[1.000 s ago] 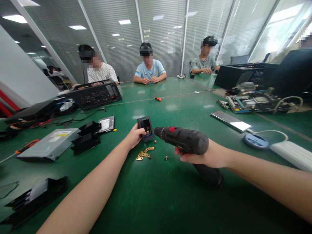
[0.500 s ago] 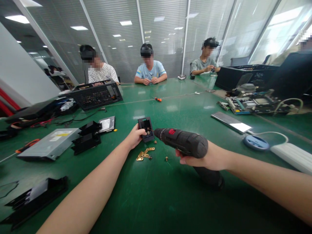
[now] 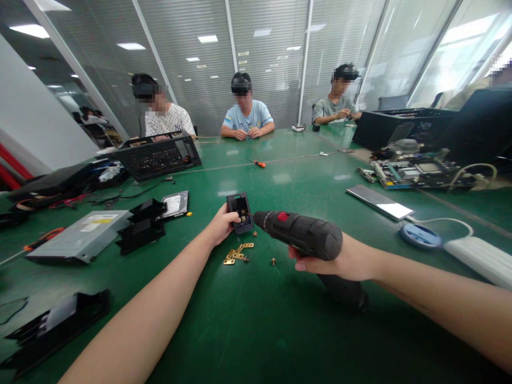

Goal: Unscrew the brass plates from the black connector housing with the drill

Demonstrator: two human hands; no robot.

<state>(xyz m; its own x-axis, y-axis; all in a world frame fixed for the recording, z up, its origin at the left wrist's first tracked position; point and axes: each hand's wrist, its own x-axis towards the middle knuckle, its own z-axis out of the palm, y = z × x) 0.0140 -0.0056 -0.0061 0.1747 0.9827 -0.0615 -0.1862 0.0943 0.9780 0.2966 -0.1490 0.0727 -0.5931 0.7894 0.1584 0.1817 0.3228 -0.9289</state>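
My left hand (image 3: 223, 223) grips a small black plastic box (image 3: 241, 201) by its left side, thumb over the rim. Brass-coloured metal (image 3: 244, 218) shows inside it. My right hand (image 3: 320, 260) is wrapped round the handle of a black cordless drill (image 3: 300, 233) with a red switch. The drill points left, its thin bit reaching to the box's open side; whether the tip touches a screw I cannot tell. Just below the box lie several brass plates (image 3: 239, 253) and a few screws, one screw (image 3: 273, 261) apart to the right.
Left are a silver disc drive (image 3: 82, 234), black brackets (image 3: 140, 229), a hard drive (image 3: 176, 205) and a black case panel (image 3: 160, 154). An orange screwdriver (image 3: 259, 164) lies ahead. Right are a phone (image 3: 378, 201), a power strip (image 3: 480, 256) and a motherboard (image 3: 420, 170). Several people sit around the table.
Almost nothing differs. Both hands, the box and the drill stay in the same places, with only a tiny shift of the whole view.
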